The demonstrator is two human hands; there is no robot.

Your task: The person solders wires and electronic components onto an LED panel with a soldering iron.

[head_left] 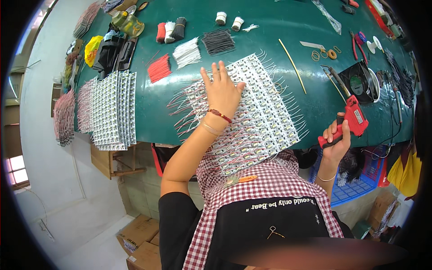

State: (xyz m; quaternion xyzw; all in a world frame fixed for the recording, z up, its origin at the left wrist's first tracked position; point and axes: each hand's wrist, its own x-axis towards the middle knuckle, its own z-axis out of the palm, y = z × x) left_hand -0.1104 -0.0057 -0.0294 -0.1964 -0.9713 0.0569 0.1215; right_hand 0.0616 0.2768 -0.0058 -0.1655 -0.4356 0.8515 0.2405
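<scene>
A large panel of small white circuit boards [266,105] lies at the near edge of the green table, with red, black and white wires sticking out along its sides. My left hand [221,92] rests flat on its upper left part, fingers spread and holding nothing. Off to the right, my right hand [335,141] grips a red soldering gun [357,118] by its handle. The gun's long metal tip points up and away from me, apart from the panel. Beyond my left hand lie loose cut wires: a red pile [159,69], a white pile [186,53] and a black pile [218,42].
Stacked wired circuit panels [114,110] stand at the left table edge. Farther right lie a thin yellow stick [292,66], scissors [312,45], red pliers [354,45] and a black fan [358,81]. A blue plastic basket [355,191] sits below the table's right side.
</scene>
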